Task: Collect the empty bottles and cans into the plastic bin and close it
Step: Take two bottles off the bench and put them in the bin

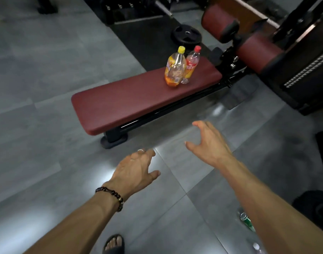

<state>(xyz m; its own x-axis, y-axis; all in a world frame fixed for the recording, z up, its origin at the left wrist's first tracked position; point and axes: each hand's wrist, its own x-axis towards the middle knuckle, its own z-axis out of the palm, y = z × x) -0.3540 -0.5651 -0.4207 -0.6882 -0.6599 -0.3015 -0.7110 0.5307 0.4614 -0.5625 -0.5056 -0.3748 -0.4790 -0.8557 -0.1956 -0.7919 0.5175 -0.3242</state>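
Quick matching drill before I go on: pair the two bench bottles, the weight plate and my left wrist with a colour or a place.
1. taller bottle
2. shorter bottle
3. weight plate
4. left hand

a. red cap
b. beaded bracelet at the wrist
c. lying on the dark mat beyond the bench
d. yellow cap

Pairs: 1-d, 2-a, 3-c, 4-b

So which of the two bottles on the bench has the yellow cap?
The bigger bottle, nearer the camera, with orange dregs at its base. The slimmer bottle touching it behind has a red cap.
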